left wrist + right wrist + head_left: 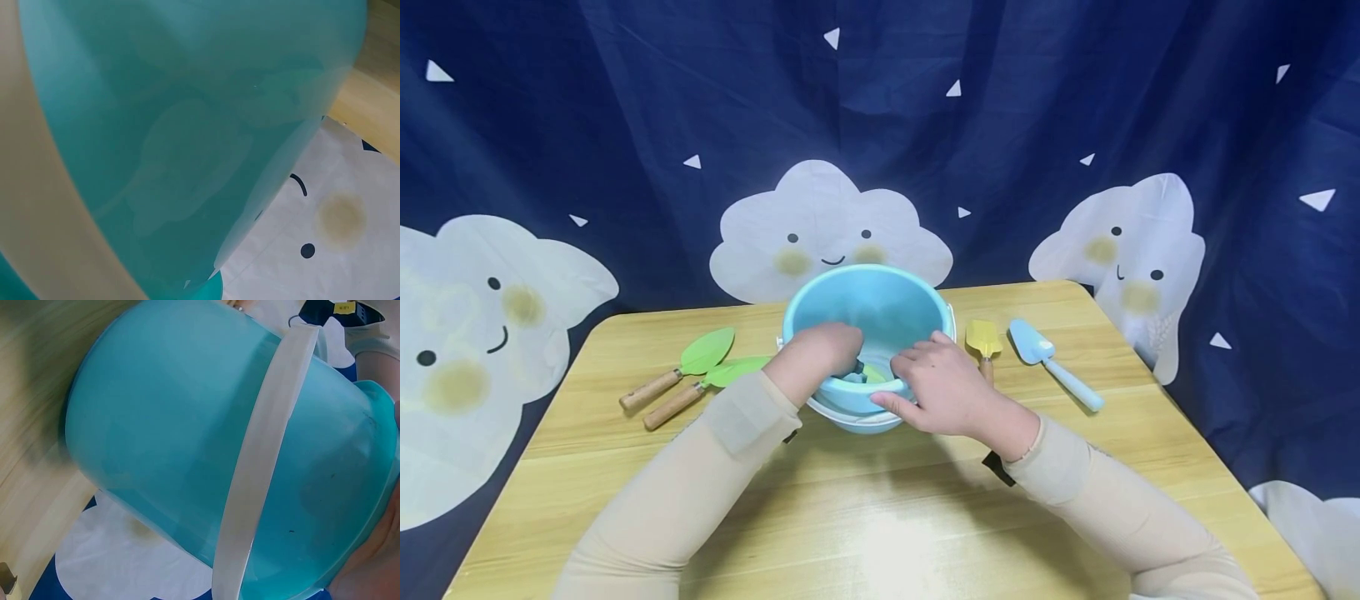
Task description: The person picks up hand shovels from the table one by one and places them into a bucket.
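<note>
A light-blue bucket (868,290) stands on the table, its white handle (265,456) hanging down on the near side. My right hand (951,387) grips the bucket's near right rim, fingers over the inside and thumb outside. My left hand (823,350) reaches over the near left rim into the bucket; its fingertips are hidden, so whether it holds anything does not show. Beside it inside the bucket, a small dark and blue piece (855,375) and a yellow-green piece (874,373) are partly visible, too covered to identify. In the left wrist view the bucket's wall (187,150) fills most of the picture.
Left of the bucket lie two green toy trowels (707,352) with wooden handles, one partly behind the left arm. On the right are a yellow toy shovel (983,337) and a light-blue trowel (1060,367). A dark-blue curtain (880,100) hangs behind the wooden table (820,508).
</note>
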The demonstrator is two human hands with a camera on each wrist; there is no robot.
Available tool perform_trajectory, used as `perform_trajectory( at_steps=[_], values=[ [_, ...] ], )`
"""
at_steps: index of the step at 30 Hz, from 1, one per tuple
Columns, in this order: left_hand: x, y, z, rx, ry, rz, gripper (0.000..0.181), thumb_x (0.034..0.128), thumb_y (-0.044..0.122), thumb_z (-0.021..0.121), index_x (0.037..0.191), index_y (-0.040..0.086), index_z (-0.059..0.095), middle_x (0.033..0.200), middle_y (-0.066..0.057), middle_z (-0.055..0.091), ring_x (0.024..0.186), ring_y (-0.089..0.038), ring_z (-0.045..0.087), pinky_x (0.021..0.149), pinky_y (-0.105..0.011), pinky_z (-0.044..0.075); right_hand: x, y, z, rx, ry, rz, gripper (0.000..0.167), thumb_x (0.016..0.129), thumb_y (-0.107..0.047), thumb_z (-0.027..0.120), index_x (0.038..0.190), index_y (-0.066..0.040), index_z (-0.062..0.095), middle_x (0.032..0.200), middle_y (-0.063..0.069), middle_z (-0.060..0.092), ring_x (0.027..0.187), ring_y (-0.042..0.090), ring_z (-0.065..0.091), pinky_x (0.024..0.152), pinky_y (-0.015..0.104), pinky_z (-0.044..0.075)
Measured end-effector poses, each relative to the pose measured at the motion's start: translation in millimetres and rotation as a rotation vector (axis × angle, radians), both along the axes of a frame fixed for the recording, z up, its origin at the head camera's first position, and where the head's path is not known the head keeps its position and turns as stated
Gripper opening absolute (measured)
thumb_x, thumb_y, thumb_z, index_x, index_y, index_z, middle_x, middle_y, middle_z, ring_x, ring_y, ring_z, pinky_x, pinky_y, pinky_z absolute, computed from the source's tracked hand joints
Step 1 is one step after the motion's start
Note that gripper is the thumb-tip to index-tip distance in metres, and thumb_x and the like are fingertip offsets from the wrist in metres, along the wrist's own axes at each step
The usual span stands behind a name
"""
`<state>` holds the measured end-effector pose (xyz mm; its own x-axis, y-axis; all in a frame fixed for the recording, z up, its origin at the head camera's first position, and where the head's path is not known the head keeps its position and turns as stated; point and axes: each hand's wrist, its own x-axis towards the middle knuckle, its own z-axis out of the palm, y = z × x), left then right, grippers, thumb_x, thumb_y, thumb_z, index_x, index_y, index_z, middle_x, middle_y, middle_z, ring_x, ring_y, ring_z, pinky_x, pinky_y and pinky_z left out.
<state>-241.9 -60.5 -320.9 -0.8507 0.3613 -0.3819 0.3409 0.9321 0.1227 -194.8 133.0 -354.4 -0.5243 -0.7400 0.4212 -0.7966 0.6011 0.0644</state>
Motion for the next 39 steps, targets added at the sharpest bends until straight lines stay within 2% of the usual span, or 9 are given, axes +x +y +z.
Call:
perform_trajectory(
  at_steps=[9,17,21,26,33,39],
  values=[
    [-1.4,-0.7,-1.2,0.04,0.013,0.017,0.004,0.0965,0.014,0.064,0.094,0.011,0.065,0.084,-0.004,0.062,0.076,-0.021,0.056,0.074,-0.036,0.049,0.2,-0.4,1.5,0.009,-0.002,-0.002,0.058,0.1,-0.065,0.032,0.068,-0.018,0.042,0.062,-0.009,0.037,0.058,0.012,0.038,0.064,0.033,0.028],
    [-2.7,-0.7,-0.7,0.102,0.1,0.038,0.006,0.0939,0.012,0.067,0.088,0.012,0.065,0.079,-0.003,0.063,0.072,-0.021,0.058,0.07,-0.035,0.05,1.3,-0.6,4.4,0.016,-0.002,-0.005,0.057,0.1,-0.064,0.033,0.068,-0.018,0.043,0.062,-0.009,0.039,0.059,0.013,0.04,0.065,0.034,0.03],
    [-3.4,-1.7,-2.0,0.147,0.169,0.052,0.017,0.0997,0.017,0.06,0.083,0.013,0.064,0.074,-0.003,0.06,0.068,-0.02,0.057,0.065,-0.034,0.049,0.9,-0.4,4.7,0.016,-0.004,-0.004,0.057,0.1,-0.064,0.033,0.068,-0.018,0.042,0.062,-0.009,0.038,0.058,0.013,0.039,0.065,0.034,0.029],
    [-3.4,-2.8,-4.1,0.226,0.3,0.043,0.024,0.1023,0.025,0.057,0.083,0.013,0.063,0.069,-0.001,0.057,0.063,-0.018,0.055,0.06,-0.032,0.047,0.7,-0.7,4.5,0.011,-0.004,-0.002,0.057,0.1,-0.064,0.033,0.068,-0.018,0.042,0.062,-0.009,0.038,0.058,0.012,0.038,0.064,0.034,0.029],
    [2.2,-2.9,-2.6,0.312,0.48,0.044,0.019,0.1005,0.025,0.06,0.099,0.008,0.07,0.082,-0.002,0.064,0.07,-0.019,0.059,0.066,-0.035,0.051,0.6,-0.4,2.9,0.01,-0.003,-0.005,0.059,0.101,-0.066,0.028,0.067,-0.018,0.042,0.061,-0.009,0.038,0.058,0.012,0.038,0.064,0.033,0.029],
    [5.6,-4.7,-1.1,0.353,0.537,0.039,0.021,0.0998,0.025,0.062,0.108,0.008,0.071,0.099,-0.004,0.07,0.083,-0.022,0.066,0.075,-0.038,0.055,0.6,-0.3,2.5,0.017,-0.006,-0.009,0.058,0.1,-0.065,0.031,0.068,-0.018,0.042,0.062,-0.009,0.038,0.058,0.012,0.038,0.063,0.033,0.028]
  ],
)
